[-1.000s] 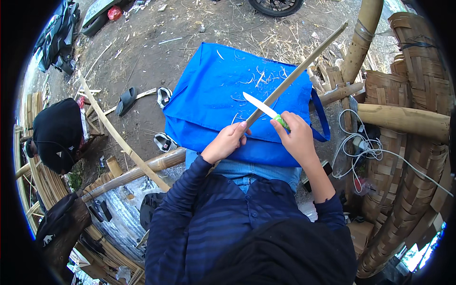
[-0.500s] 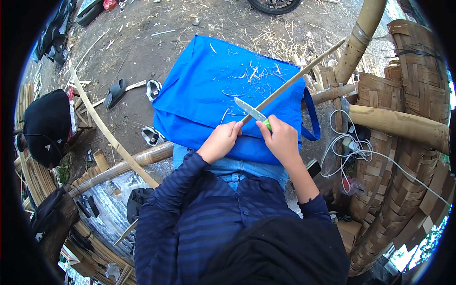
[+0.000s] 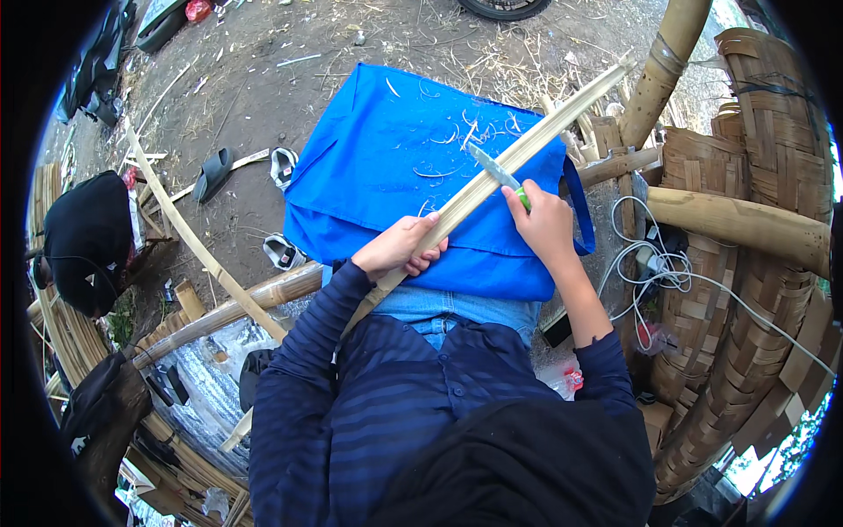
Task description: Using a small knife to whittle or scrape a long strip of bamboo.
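A long pale bamboo strip (image 3: pixel 518 151) slants across my lap, its far end up at the right and its near end passing under my left forearm. My left hand (image 3: pixel 404 248) is wrapped round its lower part. In my right hand (image 3: pixel 543 221) is a knife (image 3: pixel 494 165) with a green handle, of which only a bit shows between the fingers. The blade lies across the strip, tip toward the upper left; whether its edge touches the bamboo I cannot tell. Under both hands a blue cloth (image 3: pixel 351 167) covers my lap, with thin curled shavings (image 3: pixel 479 132) scattered on it.
Bamboo poles (image 3: pixel 738 226) and woven bamboo panels (image 3: pixel 702 307) stand close on the right, with a coiled white cable (image 3: pixel 654 272). Another long strip (image 3: pixel 198 246) leans at the left, near a dark sandal (image 3: pixel 212 174) and a person in black (image 3: pixel 86 241). A wheel (image 3: pixel 505 7) shows at the top.
The strip has turned so its broad, pale face shows. My left hand has shifted slightly left and down its length, while my right hand has moved up and right with the knife.
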Available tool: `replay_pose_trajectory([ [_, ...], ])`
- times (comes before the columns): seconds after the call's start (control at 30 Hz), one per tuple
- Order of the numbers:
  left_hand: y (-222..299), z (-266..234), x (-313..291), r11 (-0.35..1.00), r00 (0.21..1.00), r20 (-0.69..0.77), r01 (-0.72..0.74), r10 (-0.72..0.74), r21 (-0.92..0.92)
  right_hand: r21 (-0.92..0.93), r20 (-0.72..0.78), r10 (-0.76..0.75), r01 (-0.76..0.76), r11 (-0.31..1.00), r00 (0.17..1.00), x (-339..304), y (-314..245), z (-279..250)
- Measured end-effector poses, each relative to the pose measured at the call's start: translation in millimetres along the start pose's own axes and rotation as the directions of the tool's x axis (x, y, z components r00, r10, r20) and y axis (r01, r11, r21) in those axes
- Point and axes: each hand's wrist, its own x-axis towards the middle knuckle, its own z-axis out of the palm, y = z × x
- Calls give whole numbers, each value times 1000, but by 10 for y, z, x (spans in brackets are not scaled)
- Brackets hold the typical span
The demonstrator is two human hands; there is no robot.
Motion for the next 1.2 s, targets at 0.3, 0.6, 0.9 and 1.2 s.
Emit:
replay_pose_trajectory([
  [0.3,31,-134,-51,980,1000,22,-4,9,-200,-32,-14,-213,212,977,977,15,-280,106],
  [0.6,-17,-176,-27,976,1000,5,-14,15,-216,50,53,-255,252,966,966,33,-340,166],
  [0.9,-18,-204,-9,972,1000,14,-14,17,-233,87,51,-184,179,980,982,147,-300,179],
  [1.2,3,-213,-12,971,998,-5,-68,69,-228,-65,-96,-380,375,925,920,242,-268,227],
])
